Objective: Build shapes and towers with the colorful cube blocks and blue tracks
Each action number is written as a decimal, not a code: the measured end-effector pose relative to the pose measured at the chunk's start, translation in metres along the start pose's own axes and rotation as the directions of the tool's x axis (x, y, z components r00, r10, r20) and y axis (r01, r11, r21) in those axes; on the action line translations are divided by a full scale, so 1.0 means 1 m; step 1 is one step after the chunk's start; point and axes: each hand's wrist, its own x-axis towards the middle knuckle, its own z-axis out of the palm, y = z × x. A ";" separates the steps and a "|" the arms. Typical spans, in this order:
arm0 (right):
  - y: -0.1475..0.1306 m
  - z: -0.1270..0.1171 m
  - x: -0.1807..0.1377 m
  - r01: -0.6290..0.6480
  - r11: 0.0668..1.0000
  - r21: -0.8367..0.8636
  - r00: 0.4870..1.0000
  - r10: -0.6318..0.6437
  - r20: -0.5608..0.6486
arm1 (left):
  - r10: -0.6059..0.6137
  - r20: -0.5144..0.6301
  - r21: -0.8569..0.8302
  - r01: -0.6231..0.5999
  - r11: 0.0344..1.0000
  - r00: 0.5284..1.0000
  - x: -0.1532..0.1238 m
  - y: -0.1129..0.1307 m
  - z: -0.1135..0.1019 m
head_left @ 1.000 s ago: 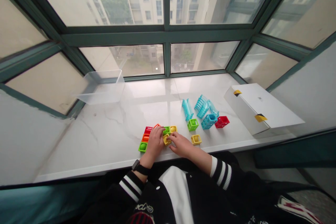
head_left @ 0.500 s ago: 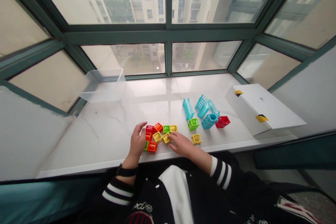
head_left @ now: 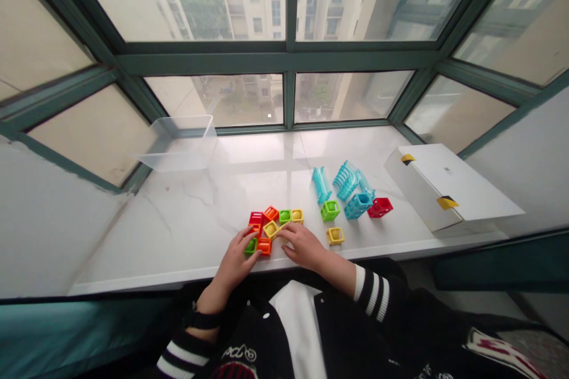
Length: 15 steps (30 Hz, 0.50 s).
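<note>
My left hand [head_left: 237, 256] reaches over the left end of a cluster of coloured plastic blocks. Its fingers lie against an orange block and its thumb is bent round a green block [head_left: 251, 246], next to another orange block [head_left: 264, 247]. My right hand [head_left: 302, 244] has its fingertips closed on a yellow block that they mostly cover. Beside that sits a second yellow block [head_left: 271, 229]. Along the far side of the cluster are a red block [head_left: 256, 218], an orange block [head_left: 271, 214], a green block [head_left: 285, 216] and a yellow block [head_left: 297, 215].
To the right stand a green block [head_left: 330, 211], a yellow block [head_left: 335, 235], a blue block [head_left: 357, 206] and a red block [head_left: 380, 207]. Clear blue track pieces [head_left: 321, 185] lie behind them. A transparent bin [head_left: 178, 157] is at the back left, a white box [head_left: 457, 183] at right.
My left hand has moved from beside the cluster onto its left end, fingers now round the green block. My right hand stays at the yellow block. The view has shifted slightly.
</note>
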 end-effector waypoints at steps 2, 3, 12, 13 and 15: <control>-0.008 0.003 0.001 0.035 0.999 0.014 0.997 -0.036 0.071 | 0.011 0.003 0.030 -0.011 0.999 1.000 0.001 0.004 0.004; -0.011 0.005 0.001 0.040 0.999 0.007 0.994 -0.041 0.102 | 0.017 0.008 0.048 -0.018 0.999 1.000 0.002 0.006 0.005; -0.008 0.012 -0.003 -0.002 0.994 -0.107 0.990 0.017 0.141 | 0.097 0.205 0.171 -0.133 0.976 0.974 0.007 0.013 0.009; -0.007 0.013 -0.003 -0.003 0.994 -0.106 0.990 0.018 0.139 | 0.104 0.219 0.169 -0.143 0.975 0.970 0.007 0.011 0.009; -0.006 0.014 -0.003 -0.003 0.995 -0.103 0.990 0.017 0.138 | 0.112 0.229 0.155 -0.149 0.977 0.967 0.008 0.007 0.010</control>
